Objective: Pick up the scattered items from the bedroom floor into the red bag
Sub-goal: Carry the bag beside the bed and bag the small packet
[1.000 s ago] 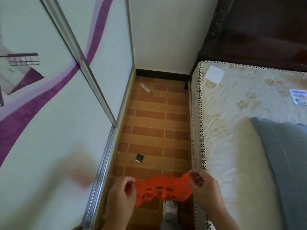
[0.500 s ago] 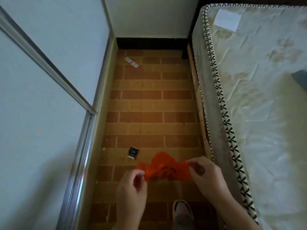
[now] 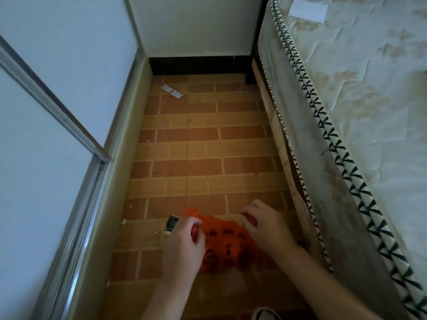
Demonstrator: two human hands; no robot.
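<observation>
A thin red plastic bag [image 3: 227,244] with black print hangs low over the brick-pattern floor. My left hand [image 3: 182,245] pinches its left rim and my right hand [image 3: 265,229] pinches its right rim, stretching the mouth between them. A small black wrapper [image 3: 171,224] lies on the floor just left of my left hand's fingers. Two small white and red packets [image 3: 172,91] lie side by side near the far wall.
The floor strip is narrow, between a sliding wardrobe door [image 3: 57,125] on the left and a mattress [image 3: 346,112] on its bed frame on the right. A black skirting [image 3: 198,65] closes the far end. My shoe tip [image 3: 265,314] shows at the bottom edge.
The view has tilted down and dropped closer to the floor. Both hands have lowered the red bag beside the black wrapper, and the bag now hangs spread wider between them.
</observation>
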